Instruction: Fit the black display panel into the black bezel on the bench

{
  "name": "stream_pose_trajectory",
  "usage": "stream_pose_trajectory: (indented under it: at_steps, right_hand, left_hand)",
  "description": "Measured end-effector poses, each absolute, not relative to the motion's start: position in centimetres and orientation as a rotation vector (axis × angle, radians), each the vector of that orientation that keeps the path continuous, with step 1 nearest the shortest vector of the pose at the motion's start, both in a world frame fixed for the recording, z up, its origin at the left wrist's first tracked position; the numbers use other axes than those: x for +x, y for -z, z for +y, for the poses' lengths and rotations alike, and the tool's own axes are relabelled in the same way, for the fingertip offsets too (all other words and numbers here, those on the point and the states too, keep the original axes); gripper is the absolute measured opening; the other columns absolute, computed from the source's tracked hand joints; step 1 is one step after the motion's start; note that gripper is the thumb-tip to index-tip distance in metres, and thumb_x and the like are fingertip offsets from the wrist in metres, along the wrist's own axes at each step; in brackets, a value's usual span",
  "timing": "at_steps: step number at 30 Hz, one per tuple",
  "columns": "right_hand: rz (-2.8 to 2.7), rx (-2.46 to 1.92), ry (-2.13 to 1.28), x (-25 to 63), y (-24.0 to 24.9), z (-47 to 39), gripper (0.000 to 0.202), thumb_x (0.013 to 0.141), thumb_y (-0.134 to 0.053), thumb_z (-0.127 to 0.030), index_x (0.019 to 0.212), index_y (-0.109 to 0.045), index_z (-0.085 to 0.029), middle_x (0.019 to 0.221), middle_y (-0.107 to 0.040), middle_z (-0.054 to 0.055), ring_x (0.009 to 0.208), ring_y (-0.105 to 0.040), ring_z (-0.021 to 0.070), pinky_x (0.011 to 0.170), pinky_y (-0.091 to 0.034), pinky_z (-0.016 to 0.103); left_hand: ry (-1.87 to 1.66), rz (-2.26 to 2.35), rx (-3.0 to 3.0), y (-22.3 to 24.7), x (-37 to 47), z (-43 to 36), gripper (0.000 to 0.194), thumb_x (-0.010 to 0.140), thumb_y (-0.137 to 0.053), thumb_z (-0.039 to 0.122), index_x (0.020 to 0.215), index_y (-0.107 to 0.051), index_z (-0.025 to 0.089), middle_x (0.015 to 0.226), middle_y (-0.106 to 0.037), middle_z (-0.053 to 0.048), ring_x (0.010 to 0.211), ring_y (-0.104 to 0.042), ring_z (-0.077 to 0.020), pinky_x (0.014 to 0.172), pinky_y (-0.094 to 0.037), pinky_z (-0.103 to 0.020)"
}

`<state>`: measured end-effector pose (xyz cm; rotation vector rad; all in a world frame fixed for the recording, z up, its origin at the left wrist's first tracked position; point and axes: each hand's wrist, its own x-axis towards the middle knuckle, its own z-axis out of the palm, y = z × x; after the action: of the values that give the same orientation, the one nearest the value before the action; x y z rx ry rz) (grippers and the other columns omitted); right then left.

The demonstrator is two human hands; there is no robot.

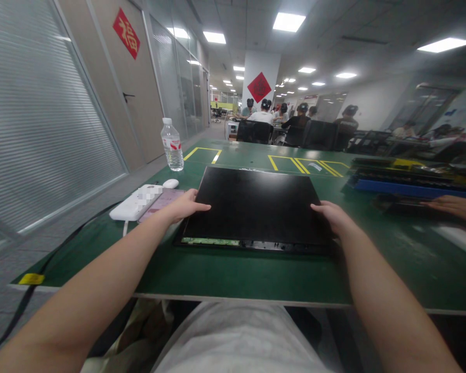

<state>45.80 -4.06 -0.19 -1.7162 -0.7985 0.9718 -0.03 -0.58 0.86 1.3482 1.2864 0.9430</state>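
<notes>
on the counter: one black panel, one water bottle, one white power strip, one phone, one white mouse.

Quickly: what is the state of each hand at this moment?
Left hand: open, fingers lying flat on the left edge of the black panel.
Right hand: open, resting on the panel's right edge; no closed grip visible.

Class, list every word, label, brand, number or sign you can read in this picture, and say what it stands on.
"福": red diamond sign on the door at left.
Red diamond sign on the white pillar: character too blurred to read.
Water bottle red label: too small to read.
White power strip marking: blurred out.
Black panel under the left hand and right hand: no text visible.
</notes>
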Motion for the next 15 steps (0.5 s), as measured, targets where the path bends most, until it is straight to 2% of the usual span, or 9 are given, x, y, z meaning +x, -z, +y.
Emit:
stream_pose_trajectory:
  at_steps: [15]
  right_hand:
    - [-0.777,-1.715,-0.965,45.35,-0.17,-4.26,0.018,0.079,-0.073,-0.015,0.095,-0.068,-0.022,0.083,-0.076,0.006,0.073,-0.072,0.0233,0.066,-0.057,0.035]
  left_hand:
    - [-0.967,1.292,1.405,-0.23,-0.39,-0.05,0.075,0.039,-0.100,0.032,0.103,-0.064,0.018,0.105,-0.079,-0.012,0.104,-0.073,-0.0338,0.094,-0.055,-0.045]
